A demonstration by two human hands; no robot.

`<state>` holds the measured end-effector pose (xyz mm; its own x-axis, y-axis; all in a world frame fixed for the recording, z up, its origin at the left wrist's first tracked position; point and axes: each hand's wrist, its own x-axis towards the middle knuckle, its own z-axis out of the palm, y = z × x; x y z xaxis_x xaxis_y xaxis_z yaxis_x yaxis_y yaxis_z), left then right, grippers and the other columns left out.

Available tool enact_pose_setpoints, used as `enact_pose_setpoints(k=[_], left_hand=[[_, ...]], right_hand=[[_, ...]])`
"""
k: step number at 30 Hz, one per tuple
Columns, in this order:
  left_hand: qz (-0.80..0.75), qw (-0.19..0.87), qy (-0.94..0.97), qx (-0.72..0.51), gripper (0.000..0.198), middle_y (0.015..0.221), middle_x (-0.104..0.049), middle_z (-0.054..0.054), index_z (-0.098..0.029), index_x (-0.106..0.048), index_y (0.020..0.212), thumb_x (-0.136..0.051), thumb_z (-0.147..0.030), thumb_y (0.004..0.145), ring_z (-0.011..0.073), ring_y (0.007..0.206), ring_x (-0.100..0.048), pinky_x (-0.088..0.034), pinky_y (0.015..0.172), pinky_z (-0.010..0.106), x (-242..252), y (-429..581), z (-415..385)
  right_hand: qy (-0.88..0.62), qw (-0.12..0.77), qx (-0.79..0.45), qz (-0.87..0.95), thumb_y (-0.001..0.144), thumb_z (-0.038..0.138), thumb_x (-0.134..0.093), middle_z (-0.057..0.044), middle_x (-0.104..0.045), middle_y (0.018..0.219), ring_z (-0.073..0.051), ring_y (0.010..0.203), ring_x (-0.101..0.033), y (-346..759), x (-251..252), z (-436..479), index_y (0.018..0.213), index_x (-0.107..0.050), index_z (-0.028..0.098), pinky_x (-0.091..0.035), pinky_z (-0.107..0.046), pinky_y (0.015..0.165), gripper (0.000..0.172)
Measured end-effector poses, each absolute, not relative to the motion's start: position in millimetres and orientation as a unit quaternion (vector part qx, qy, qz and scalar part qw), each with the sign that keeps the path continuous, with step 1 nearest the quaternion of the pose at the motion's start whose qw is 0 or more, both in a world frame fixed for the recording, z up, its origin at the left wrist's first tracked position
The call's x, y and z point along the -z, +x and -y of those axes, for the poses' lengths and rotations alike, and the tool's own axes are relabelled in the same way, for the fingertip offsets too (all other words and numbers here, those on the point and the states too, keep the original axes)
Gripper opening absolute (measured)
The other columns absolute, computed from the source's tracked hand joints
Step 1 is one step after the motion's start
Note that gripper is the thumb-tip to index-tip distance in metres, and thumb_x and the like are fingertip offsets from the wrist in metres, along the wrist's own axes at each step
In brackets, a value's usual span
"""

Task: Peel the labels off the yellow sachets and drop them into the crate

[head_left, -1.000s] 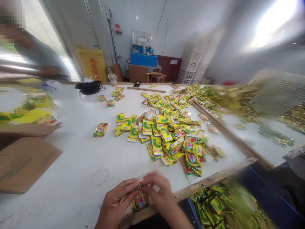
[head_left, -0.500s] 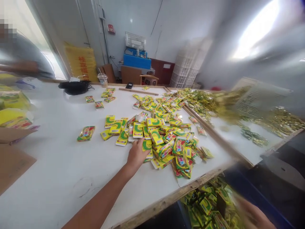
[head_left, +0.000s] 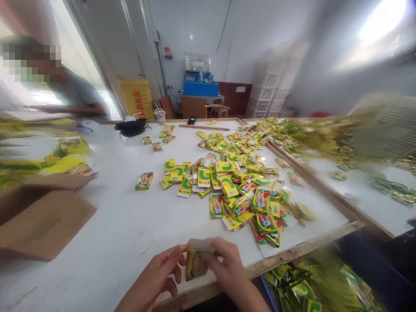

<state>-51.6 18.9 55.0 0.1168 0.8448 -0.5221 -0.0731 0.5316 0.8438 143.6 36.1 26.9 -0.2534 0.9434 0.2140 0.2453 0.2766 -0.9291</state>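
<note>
Near the table's front edge, a small yellow-and-green printed box [head_left: 196,260] with a pale end flap is held up between my hands. My right hand [head_left: 229,268] grips it from the right, thumb across its near face. From the left, the index fingertip of my left hand [head_left: 159,273] meets its edge, while the other fingers curl apart beside it. Motion blurs the box, and whether it is one or more cannot be told. Beyond my hands lies a heap of similar boxes [head_left: 229,180], some with flaps standing out. A single box [head_left: 144,181] rests left of the heap.
A bin of boxes [head_left: 299,288] sits below the wooden table edge [head_left: 292,251]. An opened carton [head_left: 48,221] stands at left. Shiny packets [head_left: 289,132] lie past a wooden divider [head_left: 302,177]. A cup [head_left: 160,116] and a phone [head_left: 191,120] are at the back. Another person [head_left: 78,95] is at far left.
My left hand has drawn back from the heap to the front edge. My right hand has come up from over the bin and now grips the small box. The view has shifted left.
</note>
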Motion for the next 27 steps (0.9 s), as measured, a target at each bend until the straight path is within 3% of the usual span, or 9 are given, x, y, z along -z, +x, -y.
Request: enact_pose_setpoints(k=[3,6,10,16,20,22,23,25,27], left_hand=[[-0.591,0.607,0.373,-0.378,0.047,0.065,-0.047,-0.002,-0.019,-0.074,0.102,-0.068,-0.058,0.077,0.0129,0.060,-0.041,-0.038,0.051,0.022,-42,-52,-10],[-0.581,0.615,0.370,-0.385,0.046,0.061,-0.049,-0.001,-0.018,-0.076,0.096,-0.063,-0.059,0.080,0.0123,0.057,-0.038,-0.034,0.048,0.021,-38,-46,-14],[-0.581,0.607,0.383,-0.383,0.046,0.055,-0.054,0.001,-0.016,-0.076,0.092,-0.062,-0.058,0.080,0.0138,0.055,-0.044,-0.035,0.047,0.022,-38,-42,-14],[-0.594,0.479,0.472,-0.442,0.038,0.058,-0.054,-0.001,-0.020,-0.068,0.061,-0.067,-0.054,0.078,0.0153,0.060,-0.049,-0.043,0.057,0.022,-29,-43,-5],[-0.538,0.481,0.562,-0.403,0.028,0.086,-0.068,0.004,-0.022,-0.078,0.085,-0.067,-0.047,0.080,0.0196,0.077,-0.059,-0.049,0.071,0.023,-32,-44,-3],[-0.497,0.526,0.581,-0.372,0.032,0.100,-0.069,0.006,-0.025,-0.077,0.102,-0.064,-0.047,0.083,0.0177,0.072,-0.060,-0.050,0.067,0.024,-33,-44,-2],[-0.490,0.560,0.567,-0.354,0.036,0.096,-0.069,0.006,-0.025,-0.075,0.109,-0.063,-0.048,0.083,0.0158,0.064,-0.059,-0.049,0.061,0.025,-33,-44,-2],[-0.504,0.624,0.505,-0.319,0.047,0.069,-0.067,0.002,-0.024,-0.070,0.119,-0.065,-0.051,0.082,0.0127,0.049,-0.051,-0.044,0.051,0.024,-33,-43,-3],[-0.531,0.656,0.445,-0.299,0.055,0.045,-0.054,-0.005,-0.020,-0.067,0.123,-0.070,-0.051,0.077,0.0123,0.043,-0.047,-0.040,0.050,0.024,-33,-41,-4]], right_hand=[[-0.448,0.421,-0.450,0.647,0.084,0.020,-0.067,-0.002,-0.072,0.088,-0.020,0.080,-0.062,137,-21,-35,0.105,-0.074,0.027,-0.046,-0.028,0.070,0.022],[-0.434,0.427,-0.508,0.608,0.087,0.031,-0.065,-0.004,-0.071,0.093,-0.021,0.083,-0.063,139,-18,-32,0.112,-0.072,0.027,-0.049,-0.029,0.071,0.026],[-0.414,0.442,-0.581,0.543,0.092,0.044,-0.056,-0.006,-0.069,0.094,-0.019,0.073,-0.065,146,-20,-29,0.112,-0.072,0.024,-0.052,-0.030,0.071,0.032],[-0.470,0.448,-0.438,0.621,0.090,0.041,-0.061,-0.003,-0.061,0.070,-0.017,0.071,-0.056,134,-24,-32,0.084,-0.077,0.019,-0.045,-0.027,0.066,0.028],[-0.436,0.429,-0.537,0.580,0.084,0.049,-0.066,-0.004,-0.064,0.074,-0.017,0.066,-0.058,140,-28,-33,0.093,-0.078,0.019,-0.048,-0.027,0.063,0.034],[-0.394,0.412,-0.618,0.541,0.085,0.052,-0.063,-0.005,-0.066,0.080,-0.018,0.066,-0.061,148,-30,-32,0.099,-0.077,0.019,-0.050,-0.028,0.062,0.039],[-0.379,0.405,-0.642,0.530,0.086,0.052,-0.062,-0.005,-0.066,0.081,-0.017,0.067,-0.061,152,-31,-30,0.097,-0.078,0.019,-0.050,-0.028,0.062,0.038],[-0.367,0.409,-0.658,0.515,0.086,0.049,-0.064,-0.005,-0.066,0.079,-0.016,0.068,-0.059,157,-32,-28,0.087,-0.079,0.019,-0.048,-0.026,0.062,0.034],[-0.364,0.417,-0.662,0.506,0.084,0.045,-0.069,-0.003,-0.065,0.078,-0.014,0.067,-0.055,159,-30,-26,0.087,-0.079,0.020,-0.044,-0.024,0.061,0.028]])
